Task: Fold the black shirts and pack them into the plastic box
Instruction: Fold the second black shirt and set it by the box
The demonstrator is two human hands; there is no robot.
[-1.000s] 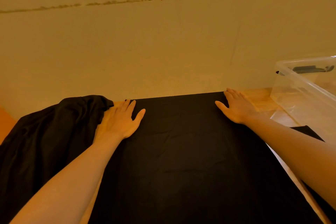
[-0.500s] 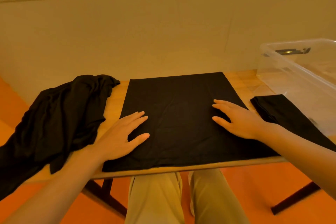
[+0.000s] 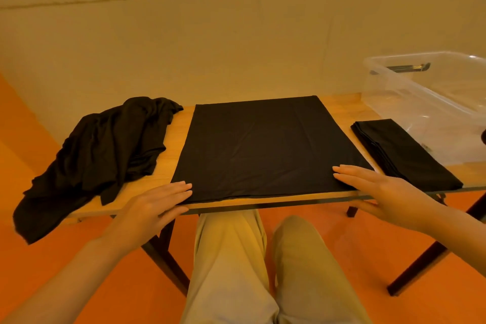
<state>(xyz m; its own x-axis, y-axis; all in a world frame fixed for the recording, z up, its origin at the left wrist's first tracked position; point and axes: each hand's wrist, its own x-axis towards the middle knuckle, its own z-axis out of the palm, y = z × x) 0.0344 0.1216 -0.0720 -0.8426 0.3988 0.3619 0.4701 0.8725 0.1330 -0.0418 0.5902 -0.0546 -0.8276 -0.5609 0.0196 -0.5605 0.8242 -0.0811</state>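
Head view: both flat hands, left hand [image 3: 155, 208] and right hand [image 3: 386, 192], rest on the half-folded black shirt's [image 3: 265, 147] near desk-edge corners, gripping nothing. One folded black shirt [image 3: 402, 155] lies beside the unfilled clear plastic box [image 3: 426, 102]; a crumpled black shirt pile [image 3: 105, 155] awaits at left.

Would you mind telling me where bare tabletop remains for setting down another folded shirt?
Bare wood shows between the crumpled shirt and the flat shirt, and behind the folded shirt beside the plastic box. The front edge is crowded: left hand and right hand.
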